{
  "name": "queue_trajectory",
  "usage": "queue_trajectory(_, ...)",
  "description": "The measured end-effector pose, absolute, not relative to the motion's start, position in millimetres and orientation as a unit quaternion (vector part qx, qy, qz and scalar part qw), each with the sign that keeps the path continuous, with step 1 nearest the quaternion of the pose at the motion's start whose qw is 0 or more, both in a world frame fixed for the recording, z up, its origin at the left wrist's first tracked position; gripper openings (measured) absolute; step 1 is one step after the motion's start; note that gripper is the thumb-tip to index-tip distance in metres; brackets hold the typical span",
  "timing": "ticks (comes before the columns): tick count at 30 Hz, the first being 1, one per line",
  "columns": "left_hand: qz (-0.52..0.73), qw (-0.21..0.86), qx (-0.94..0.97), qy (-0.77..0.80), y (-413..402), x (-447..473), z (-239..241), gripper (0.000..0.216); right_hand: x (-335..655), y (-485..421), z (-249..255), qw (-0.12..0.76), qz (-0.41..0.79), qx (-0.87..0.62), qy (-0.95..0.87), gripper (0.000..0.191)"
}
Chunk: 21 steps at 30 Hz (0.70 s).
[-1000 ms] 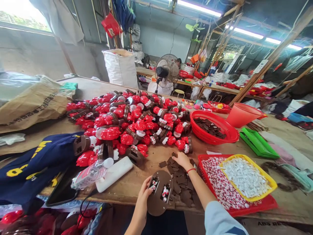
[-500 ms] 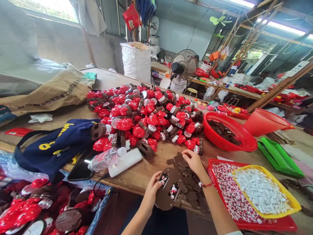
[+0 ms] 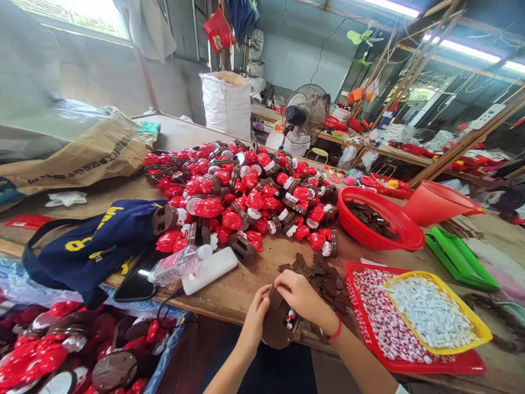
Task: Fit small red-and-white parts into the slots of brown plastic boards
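My left hand (image 3: pixel 256 319) is closed on the edge of a round brown toy base (image 3: pixel 274 328), just past the table's front edge. Small red-and-white pieces show in an opening on the base's right side. My right hand (image 3: pixel 302 297) pinches a small flat brown cover (image 3: pixel 276 298) against the upper left of the base, partly hiding it. Whether the cover is seated there I cannot tell. Beyond that hand lies a loose pile of flat brown covers (image 3: pixel 324 276) on the table.
A heap of red-and-brown toys (image 3: pixel 246 191) fills the middle. To the right are a red basket (image 3: pixel 414 241) of brown covers, a red tray (image 3: pixel 459 365) and a yellow tray (image 3: pixel 484 334) of white pieces. A bottle (image 3: pixel 174 269), white power bank (image 3: pixel 211 271) and navy bag (image 3: pixel 98 241) lie left.
My right hand has moved from the cover pile down and left to the base, bringing a brown cover over its left opening. My left hand still holds the base.
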<state>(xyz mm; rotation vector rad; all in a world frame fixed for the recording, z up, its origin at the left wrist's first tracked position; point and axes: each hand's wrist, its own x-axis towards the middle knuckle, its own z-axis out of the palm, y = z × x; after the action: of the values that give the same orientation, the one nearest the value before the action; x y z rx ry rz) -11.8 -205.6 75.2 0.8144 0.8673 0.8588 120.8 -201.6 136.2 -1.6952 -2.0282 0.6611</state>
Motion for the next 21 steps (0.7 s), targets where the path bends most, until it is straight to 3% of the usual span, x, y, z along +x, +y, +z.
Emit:
queue_trajectory(7, 0.382, 0.744, 0.377, 0.399, -208.7, -14.5, 79.6, 0.045, 120.9, -199.5, 134.4, 0.104, 0.138, -0.659, -0.732, 0.009)
queue_trajectory(10, 0.383, 0.731, 0.377, 0.420, -205.0, -17.8, 80.5, 0.044, 126.0, -190.3, 133.2, 0.124, 0.192, -0.684, -0.692, 0.024)
queue_trajectory(13, 0.378, 0.729, 0.376, 0.429, -197.7, -21.1, 80.2, 0.044, 123.7, -184.0, 126.6, 0.167, 0.252, -0.683, -0.665, 0.022)
queue_trajectory(19, 0.398, 0.709, 0.386, 0.436, -196.5, -19.2, 72.6, 0.044, 135.5, -171.8, 105.7, 0.210, 0.204, -0.711, -0.640, 0.012)
queue_trajectory(21, 0.409, 0.700, 0.389, 0.438, -199.7, -17.5, 69.7, 0.042, 161.3, -164.6, 97.1, 0.188, 0.187, -0.750, -0.605, 0.019)
